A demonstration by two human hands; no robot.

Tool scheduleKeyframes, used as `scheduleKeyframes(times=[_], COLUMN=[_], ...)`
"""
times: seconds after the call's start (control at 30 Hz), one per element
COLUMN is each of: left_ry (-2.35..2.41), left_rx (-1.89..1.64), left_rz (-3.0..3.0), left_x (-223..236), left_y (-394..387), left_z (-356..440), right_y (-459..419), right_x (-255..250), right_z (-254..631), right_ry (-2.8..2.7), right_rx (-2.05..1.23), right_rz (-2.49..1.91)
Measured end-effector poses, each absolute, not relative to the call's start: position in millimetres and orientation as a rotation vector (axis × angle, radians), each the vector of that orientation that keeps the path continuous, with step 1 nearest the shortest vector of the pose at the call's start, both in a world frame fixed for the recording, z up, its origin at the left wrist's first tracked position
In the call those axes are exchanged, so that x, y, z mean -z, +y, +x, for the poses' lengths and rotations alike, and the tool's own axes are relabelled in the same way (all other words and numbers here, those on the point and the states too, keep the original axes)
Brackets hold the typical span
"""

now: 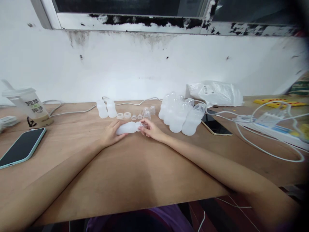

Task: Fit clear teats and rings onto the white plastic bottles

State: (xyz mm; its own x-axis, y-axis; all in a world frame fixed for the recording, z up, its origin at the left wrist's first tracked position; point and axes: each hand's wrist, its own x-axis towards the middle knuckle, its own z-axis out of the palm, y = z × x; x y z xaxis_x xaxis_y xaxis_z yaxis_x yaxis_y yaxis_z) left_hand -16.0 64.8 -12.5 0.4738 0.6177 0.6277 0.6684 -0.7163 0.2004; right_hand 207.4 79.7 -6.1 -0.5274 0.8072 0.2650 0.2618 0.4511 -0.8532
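A frosted white baby bottle [127, 128] lies on its side between my hands, low over the wooden table. My left hand [112, 132] is closed around its body. The fingers of my right hand [150, 129] are pinched at the neck end; whether a collar or a teat is there is too small to make out. Just behind stand two white collar rings [127, 115], two clear teats [134, 116] and a few clear dome caps [152, 110]. Two uncapped bottles [111, 108] stand upright behind my left hand. To the right several bottles with domed caps [177, 120] are grouped together.
A drink cup with a straw [36, 108] and a phone [23, 147] are on the left. On the right are a plastic bag [216, 92], another phone [216, 124], a power strip [272, 129] and looped white cables. A wall [120, 64] borders the table's back.
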Motion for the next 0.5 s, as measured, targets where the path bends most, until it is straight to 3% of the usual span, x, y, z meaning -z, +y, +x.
scheduleKeyframes(times=[0.27, 0.5], left_ry=[-1.138, -1.067], left_rx=[1.099, 1.005], left_rz=[-2.625, -2.639], left_x=[11.4, 13.4], left_y=[65.1, 64.4], left_z=[-15.1, -16.4], right_y=[79.4, 79.7], right_x=[5.7, 6.5], right_z=[211.7, 211.2], right_ry=[-2.149, -2.188], right_rx=[-0.879, -0.969], right_rz=[-0.732, -0.924])
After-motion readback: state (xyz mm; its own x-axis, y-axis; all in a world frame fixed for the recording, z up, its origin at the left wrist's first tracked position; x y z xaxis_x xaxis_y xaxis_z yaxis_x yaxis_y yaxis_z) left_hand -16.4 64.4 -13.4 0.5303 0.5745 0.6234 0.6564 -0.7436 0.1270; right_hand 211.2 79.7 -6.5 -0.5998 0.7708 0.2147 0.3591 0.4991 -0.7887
